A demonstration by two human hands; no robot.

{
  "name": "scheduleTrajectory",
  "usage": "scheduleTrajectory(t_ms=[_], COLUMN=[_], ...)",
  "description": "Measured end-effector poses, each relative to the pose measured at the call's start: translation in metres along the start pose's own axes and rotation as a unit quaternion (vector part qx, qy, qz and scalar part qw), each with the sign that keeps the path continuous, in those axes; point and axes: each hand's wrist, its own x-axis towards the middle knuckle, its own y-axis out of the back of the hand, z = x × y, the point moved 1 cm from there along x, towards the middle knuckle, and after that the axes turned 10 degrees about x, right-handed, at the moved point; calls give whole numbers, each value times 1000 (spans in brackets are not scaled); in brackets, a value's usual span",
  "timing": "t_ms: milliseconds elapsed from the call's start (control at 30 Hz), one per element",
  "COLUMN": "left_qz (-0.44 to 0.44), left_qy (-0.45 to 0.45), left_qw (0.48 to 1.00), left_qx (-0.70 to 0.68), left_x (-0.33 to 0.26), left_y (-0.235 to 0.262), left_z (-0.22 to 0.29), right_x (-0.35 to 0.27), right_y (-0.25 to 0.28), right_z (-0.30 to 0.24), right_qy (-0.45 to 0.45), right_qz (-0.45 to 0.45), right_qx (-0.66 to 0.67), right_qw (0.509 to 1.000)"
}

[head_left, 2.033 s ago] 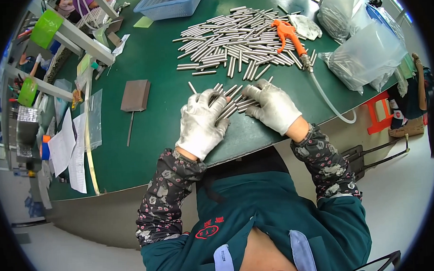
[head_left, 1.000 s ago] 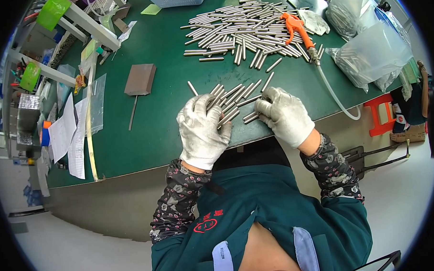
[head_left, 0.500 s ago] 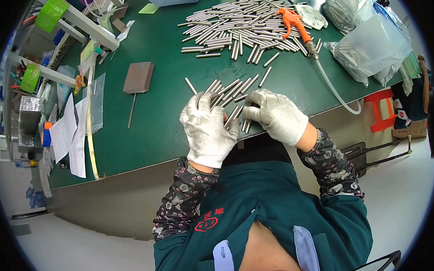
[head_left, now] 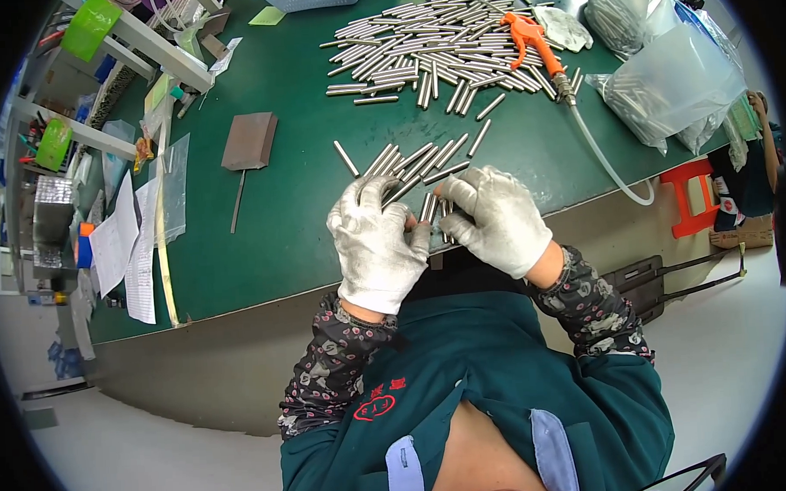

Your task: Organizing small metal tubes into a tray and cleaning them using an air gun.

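Note:
White fabric gloves cover both hands near the front edge of the table. My left hand [head_left: 374,250] is closed, its fingers curled beside the loose pins and its thumb against a few short steel pins [head_left: 428,209] between the hands. Facing it, my right hand [head_left: 501,222] has index finger and thumb bent around the right side of that small group, at another steel pin [head_left: 445,219]. The gloves partly hide the grip. Just beyond the fingers, several loose steel pins [head_left: 418,161] lie fanned on the green table.
A large heap of steel pins [head_left: 421,50] covers the far middle. An orange air gun [head_left: 529,40] with a hose lies beside it, near bags of pins [head_left: 664,89]. Leftward are a brown block [head_left: 250,141] with a thin rod, papers [head_left: 129,246] and a shelf frame [head_left: 165,50].
My right hand has turned and shifted slightly left and down, its fingers now nearer the small pin group. The pins between the hands stand more upright; my left hand has barely moved.

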Motion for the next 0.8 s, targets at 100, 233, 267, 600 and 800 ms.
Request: scheduleTrajectory(t_ms=[100,233,267,600,800], left_qz=[-3,-5,-8,-46,66], left_qy=[4,7,8,-30,-78], left_qw=[1000,1000,1000,997,995], left_qx=[8,8,7,-48,-12], left_x=[-1,1,1,5,10], left_y=[0,1,2,-1,-12], left_z=[0,0,1,6,8], right_x=[1,5,6,6,4], right_y=[-1,1,-1,12,16], right_z=[-2,-10,-12,12,7], right_qy=[10,-39,-62,-54,-3], right_qz=[-3,-22,-8,7,-41], right_qx=[-28,-64,-57,-125,-43], right_qw=[1000,997,996,991,998])
